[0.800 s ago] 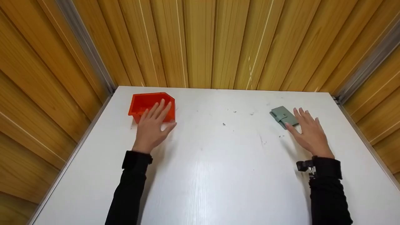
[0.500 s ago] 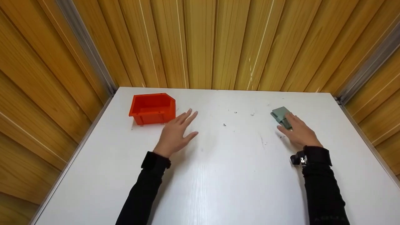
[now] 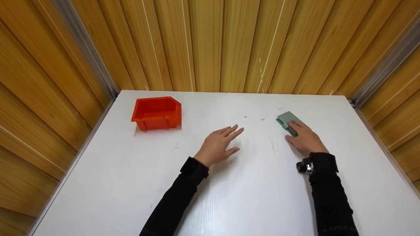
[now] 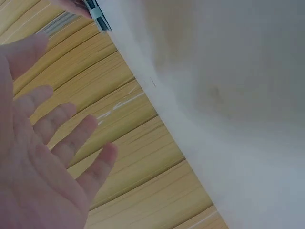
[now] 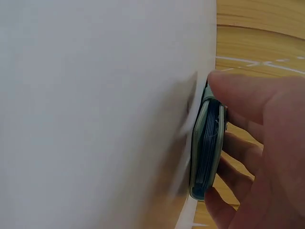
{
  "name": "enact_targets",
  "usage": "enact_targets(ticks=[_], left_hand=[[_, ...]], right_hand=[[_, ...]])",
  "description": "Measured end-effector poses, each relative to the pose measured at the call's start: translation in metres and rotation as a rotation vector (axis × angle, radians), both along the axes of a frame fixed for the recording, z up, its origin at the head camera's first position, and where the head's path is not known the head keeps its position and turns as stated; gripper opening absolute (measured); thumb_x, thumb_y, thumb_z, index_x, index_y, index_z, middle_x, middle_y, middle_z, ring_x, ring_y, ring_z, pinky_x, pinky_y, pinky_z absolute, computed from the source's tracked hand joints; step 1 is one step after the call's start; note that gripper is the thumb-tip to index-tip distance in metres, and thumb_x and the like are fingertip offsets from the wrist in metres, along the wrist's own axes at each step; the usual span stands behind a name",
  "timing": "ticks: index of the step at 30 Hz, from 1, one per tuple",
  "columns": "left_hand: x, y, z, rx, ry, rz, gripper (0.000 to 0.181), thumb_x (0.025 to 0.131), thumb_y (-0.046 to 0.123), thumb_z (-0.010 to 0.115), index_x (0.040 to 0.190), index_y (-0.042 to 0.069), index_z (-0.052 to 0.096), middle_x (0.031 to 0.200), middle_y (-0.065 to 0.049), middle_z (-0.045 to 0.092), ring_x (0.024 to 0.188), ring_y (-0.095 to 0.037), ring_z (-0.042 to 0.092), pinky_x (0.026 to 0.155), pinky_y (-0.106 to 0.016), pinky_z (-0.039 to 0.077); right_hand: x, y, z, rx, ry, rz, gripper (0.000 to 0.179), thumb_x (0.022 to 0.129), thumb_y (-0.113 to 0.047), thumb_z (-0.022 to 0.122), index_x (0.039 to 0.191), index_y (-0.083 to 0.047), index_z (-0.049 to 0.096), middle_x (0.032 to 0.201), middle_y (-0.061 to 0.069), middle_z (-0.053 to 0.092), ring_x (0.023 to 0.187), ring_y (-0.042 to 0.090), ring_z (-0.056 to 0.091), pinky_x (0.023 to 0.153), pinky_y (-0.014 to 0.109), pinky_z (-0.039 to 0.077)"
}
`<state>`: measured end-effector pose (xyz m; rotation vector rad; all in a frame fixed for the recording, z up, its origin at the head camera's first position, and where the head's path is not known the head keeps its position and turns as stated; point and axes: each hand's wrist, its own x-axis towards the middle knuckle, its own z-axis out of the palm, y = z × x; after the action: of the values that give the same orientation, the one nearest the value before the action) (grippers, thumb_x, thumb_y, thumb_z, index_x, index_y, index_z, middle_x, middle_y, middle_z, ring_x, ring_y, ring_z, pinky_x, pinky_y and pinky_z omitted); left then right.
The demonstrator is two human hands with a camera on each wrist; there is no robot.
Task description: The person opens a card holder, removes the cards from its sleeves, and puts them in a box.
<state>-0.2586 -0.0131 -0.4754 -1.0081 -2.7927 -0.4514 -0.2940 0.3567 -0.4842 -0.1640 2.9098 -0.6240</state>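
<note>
Right hand (image 3: pixel 306 139): we're pinching the green wallet (image 3: pixel 288 118), well right of the red bin (image 3: pixel 156 124) | left hand (image 3: pixel 215 146): we're holding it spread, between bin and wallet, nearer us | tip: we should be squeezing both covers evenly

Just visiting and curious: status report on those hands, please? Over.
Right hand holding green wallet. Left hand holding nothing, fingers spread. Red bin off left, not blocking either.

2 hands (image 3: pixel 218 147) (image 3: pixel 305 139), 1 wallet (image 3: pixel 287 117), 1 bin (image 3: pixel 157 122)

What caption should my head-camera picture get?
Right hand holds a green wallet, left hand hovers over the white table, red bin at left.
</note>
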Motion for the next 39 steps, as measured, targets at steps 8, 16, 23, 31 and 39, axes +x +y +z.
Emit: enact_targets(ticks=[8,16,23,31,39], left_hand=[[0.001,0.014,-0.002,0.002,0.000,-0.012,0.066,0.103,0.045,0.061,0.162,0.029,0.036,0.166,0.003,0.039,0.148,-0.020,0.045,0.120,-0.041,0.038],[-0.003,0.014,0.001,-0.031,-0.019,0.010,0.064,0.104,0.046,0.060,0.161,0.028,0.037,0.166,0.003,0.039,0.150,-0.020,0.043,0.122,-0.042,0.035],[-0.006,0.012,-0.001,-0.057,-0.047,0.038,0.064,0.103,0.046,0.060,0.161,0.028,0.038,0.167,0.003,0.038,0.152,-0.021,0.040,0.125,-0.045,0.028],[-0.005,0.015,-0.006,-0.124,-0.069,0.064,0.059,0.101,0.045,0.064,0.153,0.021,0.051,0.153,-0.002,0.057,0.140,-0.023,0.054,0.117,-0.042,0.041],[-0.003,0.014,-0.009,-0.141,-0.013,0.063,0.050,0.099,0.040,0.070,0.142,0.015,0.063,0.144,-0.005,0.064,0.133,-0.023,0.061,0.113,-0.040,0.046]], right_hand=[[0.006,-0.036,0.001,-0.028,0.042,0.127,0.067,0.105,-0.036,0.056,0.161,-0.006,0.034,0.167,0.024,0.026,0.153,0.050,0.022,0.120,0.066,0.024],[0.013,-0.067,0.002,-0.041,0.018,0.195,0.065,0.104,-0.036,0.061,0.160,-0.014,0.039,0.167,0.019,0.030,0.152,0.047,0.029,0.117,0.067,0.031],[0.023,-0.097,0.005,-0.028,0.034,0.304,0.063,0.102,-0.034,0.065,0.158,-0.016,0.043,0.166,0.015,0.036,0.152,0.043,0.034,0.117,0.064,0.032],[0.038,-0.124,0.014,0.025,0.080,0.393,0.061,0.100,-0.037,0.067,0.154,-0.013,0.050,0.160,0.012,0.046,0.146,0.038,0.043,0.114,0.058,0.040],[0.045,-0.139,0.017,0.069,0.149,0.423,0.058,0.098,-0.035,0.070,0.149,-0.012,0.056,0.152,0.010,0.056,0.128,0.034,0.054,0.103,0.053,0.048]])
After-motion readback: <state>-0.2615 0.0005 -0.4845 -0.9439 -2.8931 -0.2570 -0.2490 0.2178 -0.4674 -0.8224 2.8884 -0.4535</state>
